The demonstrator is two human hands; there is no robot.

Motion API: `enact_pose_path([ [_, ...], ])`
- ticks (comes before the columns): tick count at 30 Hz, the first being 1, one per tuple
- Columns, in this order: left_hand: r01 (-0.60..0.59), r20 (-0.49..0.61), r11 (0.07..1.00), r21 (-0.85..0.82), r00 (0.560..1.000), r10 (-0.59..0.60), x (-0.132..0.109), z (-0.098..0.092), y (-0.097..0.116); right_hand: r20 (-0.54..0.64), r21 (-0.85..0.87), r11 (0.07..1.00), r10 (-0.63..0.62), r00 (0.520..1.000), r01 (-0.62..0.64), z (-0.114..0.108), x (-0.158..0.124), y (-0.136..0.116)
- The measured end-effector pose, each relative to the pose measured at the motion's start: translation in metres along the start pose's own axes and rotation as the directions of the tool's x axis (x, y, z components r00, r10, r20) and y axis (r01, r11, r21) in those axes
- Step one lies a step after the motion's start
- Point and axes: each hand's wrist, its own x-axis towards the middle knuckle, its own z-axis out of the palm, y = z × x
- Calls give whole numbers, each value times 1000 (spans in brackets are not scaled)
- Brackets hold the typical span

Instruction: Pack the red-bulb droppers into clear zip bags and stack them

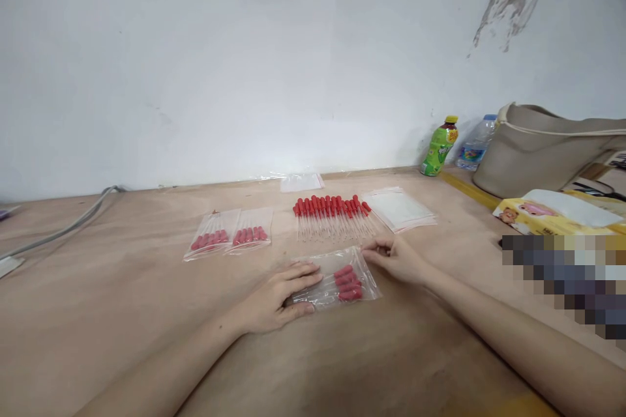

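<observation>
A clear zip bag (325,303) lies flat in front of me, holding several droppers with red rubber bulbs (349,281). Across its left end rests my left hand (278,296), palm down with the fingers spread. At the bag's upper right corner, my right hand (398,260) has thumb and fingertips pinched together on the bag's edge. Just beyond the bag, a row of loose red-bulbed droppers (332,207) lies side by side, bulbs pointing away from me. Two filled bags, one left (210,238) and one right (252,229), lie flat beyond my left hand.
A stack of flat zip bags (403,210) lies right of the loose droppers; another bag (300,182) is by the wall. Farther right stand a green bottle (437,150), a water bottle (476,146), a beige bin (542,150) and a yellow tissue pack (528,214). A grey cable (73,227) runs at left.
</observation>
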Motion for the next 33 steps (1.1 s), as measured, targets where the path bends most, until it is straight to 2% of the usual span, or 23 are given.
enact_pose_path([
  [3, 5, -5, 1000, -10, 1000, -6, -1, 1, -1, -233, -291, 950, 44, 972, -112, -18, 20, 11],
  [6, 6, -9, 1000, -3, 1000, -6, -1, 1, 0, -345, -473, 842, 95, 934, -260, -30, 46, 18],
  [9, 9, -9, 1000, 21, 1000, -9, -1, 1, 0, -353, -539, 721, 275, 894, -435, -33, 68, 17],
  [12, 9, -10, 999, 32, 1000, -8, -1, 1, 1, -320, -548, 665, 394, 862, -508, -29, 83, 13],
  [16, 8, -1, 1000, 18, 1000, -8, -1, 0, 3, -287, -538, 678, 412, 865, -501, -26, 85, 7],
  [18, 11, 0, 1000, 14, 1000, -11, -1, -1, 3, -295, -515, 719, 362, 884, -466, -27, 78, 4],
  [21, 4, 0, 1000, 23, 1000, -4, -1, -1, 2, -378, -352, 867, 212, 901, -352, -29, 60, 4],
  [23, -4, 6, 999, 33, 1000, 4, -1, 0, 1, -436, -109, 956, 198, 878, -271, -27, 43, 6],
  [24, -6, 7, 999, 38, 1000, 6, -1, 0, 0, -447, 32, 969, 232, 864, -243, -23, 35, 7],
  [26, -9, 9, 999, 48, 1000, 8, -1, 1, -1, -450, 295, 937, 308, 838, -186, -14, 20, 8],
  [28, -8, 6, 999, 53, 1000, 8, -1, 1, -2, -442, 469, 874, 354, 824, -125, -3, 9, 7],
  [30, -8, 2, 999, 50, 1000, 8, -2, 1, -2, -422, 572, 816, 377, 824, -80, 6, 2, 4],
  [33, 0, 8, 999, 45, 1000, 0, -2, 1, -1, -354, 687, 725, 382, 854, -39, 17, -3, 0],
])
